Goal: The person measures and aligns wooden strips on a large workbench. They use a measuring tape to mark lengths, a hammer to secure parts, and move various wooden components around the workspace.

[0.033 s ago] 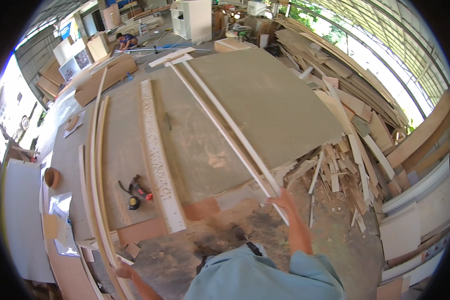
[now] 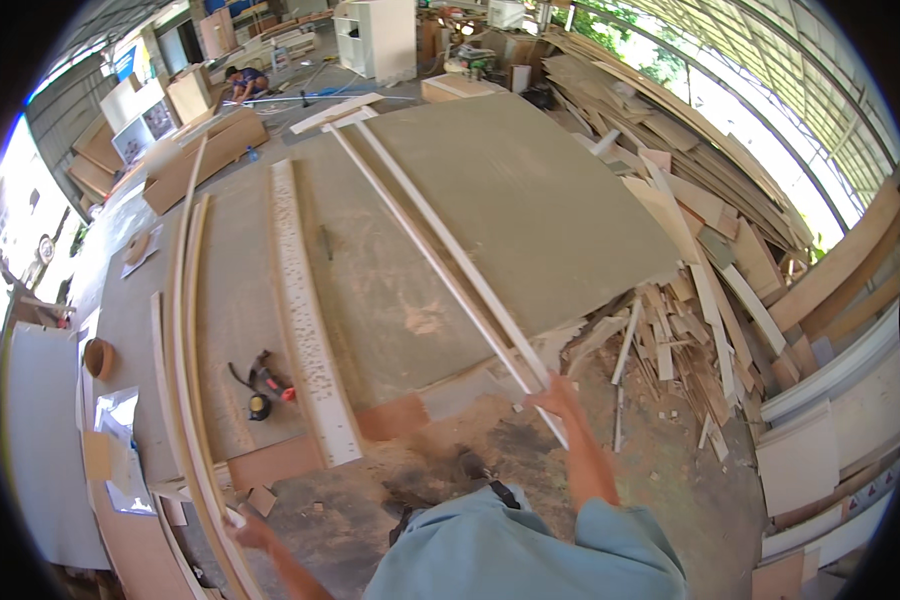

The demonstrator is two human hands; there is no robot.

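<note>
My left hand (image 2: 256, 530) is at the near left, closed around the near end of long, thin wooden strips (image 2: 192, 400). These strips run away from me along the left side of a wide grey-brown board surface (image 2: 570, 210). At the near edge my right hand (image 2: 558, 397) grips the end of a long white-edged strip (image 2: 435, 270). A second pale strip (image 2: 450, 240) lies close alongside it, and its near end meets the same hand; whether both are held I cannot tell. Between my hands lies a broad white strip with speckled marks (image 2: 310, 320).
A black-and-red power tool (image 2: 265, 385) and a roll of brown tape (image 2: 99, 357) rest on the left part. Offcuts (image 2: 660, 330) and stacked boards (image 2: 670, 130) crowd the right. A person (image 2: 245, 84) crouches far back beside a white cabinet (image 2: 375, 40).
The whole scene sits slightly further left in the picture. My left hand has shifted a little against the wooden strips; my right hand keeps its hold.
</note>
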